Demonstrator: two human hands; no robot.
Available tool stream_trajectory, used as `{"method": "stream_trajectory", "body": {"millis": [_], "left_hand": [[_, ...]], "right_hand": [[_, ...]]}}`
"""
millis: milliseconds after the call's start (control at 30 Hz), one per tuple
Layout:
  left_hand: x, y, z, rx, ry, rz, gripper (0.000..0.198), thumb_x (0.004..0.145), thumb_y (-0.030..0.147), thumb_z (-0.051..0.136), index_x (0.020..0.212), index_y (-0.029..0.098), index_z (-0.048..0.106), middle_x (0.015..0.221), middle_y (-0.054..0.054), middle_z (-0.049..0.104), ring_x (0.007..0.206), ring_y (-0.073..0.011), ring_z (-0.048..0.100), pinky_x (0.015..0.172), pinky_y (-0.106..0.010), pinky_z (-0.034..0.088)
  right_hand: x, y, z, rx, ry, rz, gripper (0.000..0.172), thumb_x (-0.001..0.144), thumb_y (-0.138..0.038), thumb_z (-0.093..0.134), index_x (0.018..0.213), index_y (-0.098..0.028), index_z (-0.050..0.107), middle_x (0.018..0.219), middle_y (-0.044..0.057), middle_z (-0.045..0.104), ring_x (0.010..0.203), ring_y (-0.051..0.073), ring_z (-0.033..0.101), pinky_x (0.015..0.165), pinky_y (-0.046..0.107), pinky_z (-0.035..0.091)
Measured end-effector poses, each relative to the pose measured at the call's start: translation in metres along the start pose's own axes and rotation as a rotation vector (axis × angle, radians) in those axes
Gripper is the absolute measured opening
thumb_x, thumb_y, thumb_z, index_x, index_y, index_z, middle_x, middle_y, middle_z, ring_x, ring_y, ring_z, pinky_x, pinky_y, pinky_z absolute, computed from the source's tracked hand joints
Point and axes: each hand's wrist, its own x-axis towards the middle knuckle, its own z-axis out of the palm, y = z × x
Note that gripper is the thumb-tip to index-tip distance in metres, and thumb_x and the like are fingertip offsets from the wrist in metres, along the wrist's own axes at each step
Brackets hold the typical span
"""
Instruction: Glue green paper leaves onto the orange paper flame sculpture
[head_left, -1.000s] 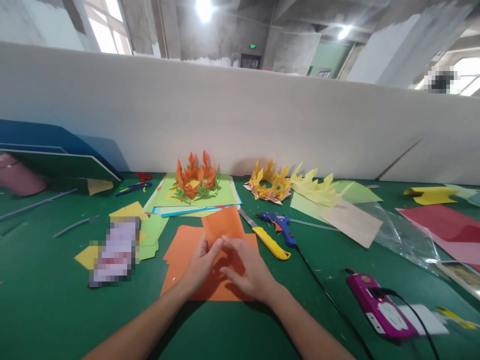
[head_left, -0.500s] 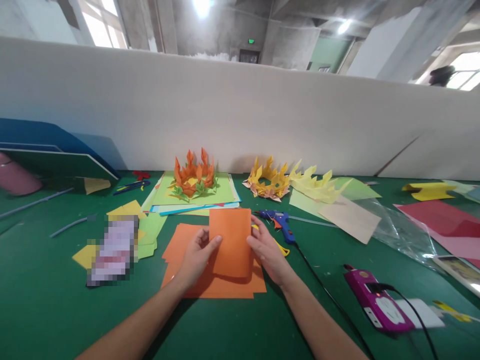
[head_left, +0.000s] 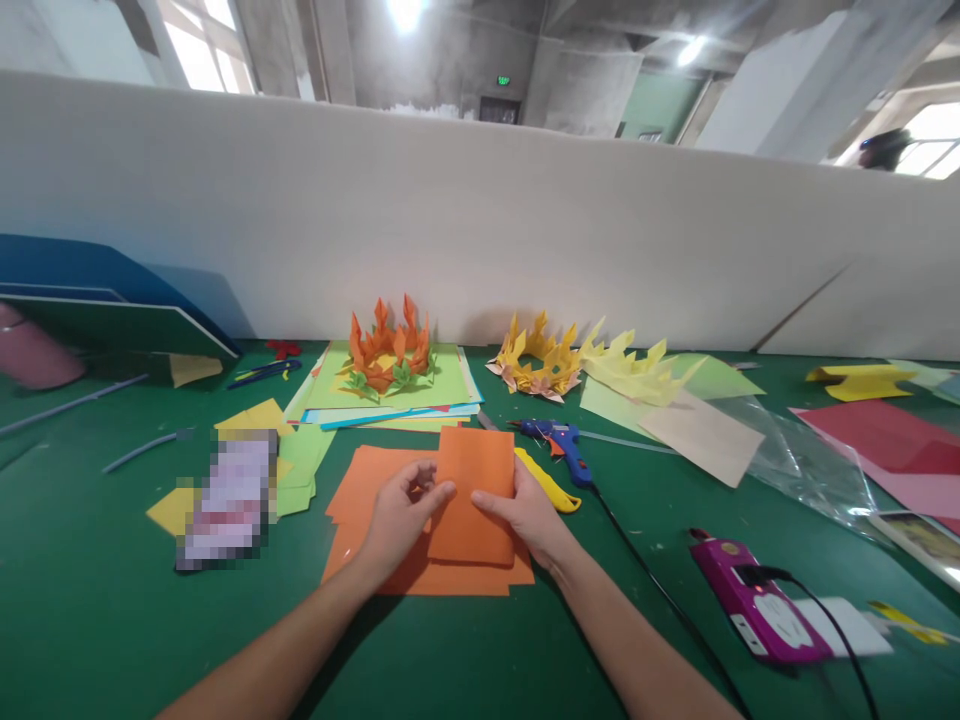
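Between my two hands is a folded sheet of orange paper (head_left: 474, 535), held up over the table. My left hand (head_left: 405, 510) grips its left edge, thumb on the front and fingers curled behind. On the right edge, my right hand (head_left: 529, 512) holds it with the thumb laid across the front; its other fingers are hidden behind the paper. Beneath lie more orange sheets (head_left: 360, 490), stacked unevenly on the green table (head_left: 420, 660). A yellow utility knife (head_left: 551, 485) rests just beyond my right hand, its handle partly covered.
A blue glue gun (head_left: 559, 440) with a black cord lies to the right, near a purple power bank (head_left: 761, 600). Behind stand an orange paper crown (head_left: 390, 365) and yellow paper crowns (head_left: 536, 365). Scissors (head_left: 262, 374) and green paper (head_left: 304, 465) are at left.
The folded orange paper has moved slightly right and down. My right thumb has slid inward across its front, and more of the yellow knife shows.
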Motion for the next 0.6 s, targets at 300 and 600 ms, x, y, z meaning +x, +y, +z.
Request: {"method": "stream_trajectory", "body": {"millis": [300,600], "left_hand": [[-0.0016,0.0031,-0.0010,-0.031,-0.006,-0.047,0.032,0.054,0.040,0.070,0.074,0.017,0.062,0.073,-0.002,0.062,0.069,-0.0154,0.057,0.065,-0.027,0.047],[-0.0009,0.0010,-0.0012,-0.026,-0.032,-0.079,0.038,0.053,0.043,0.072,0.078,0.016,0.063,0.078,-0.005,0.065,0.070,-0.0166,0.060,0.060,-0.028,0.049]], "right_hand": [[-0.0005,0.0006,0.0033,-0.001,0.045,0.004,0.071,0.055,-0.029,0.080,0.116,-0.025,0.045,0.110,0.006,0.065,0.100,0.026,0.063,0.084,0.042,0.052],[0.0008,0.0011,0.0035,0.011,0.105,0.002,0.072,0.058,-0.031,0.078,0.120,-0.025,0.043,0.107,0.005,0.066,0.098,0.026,0.063,0.083,0.043,0.053]]}}
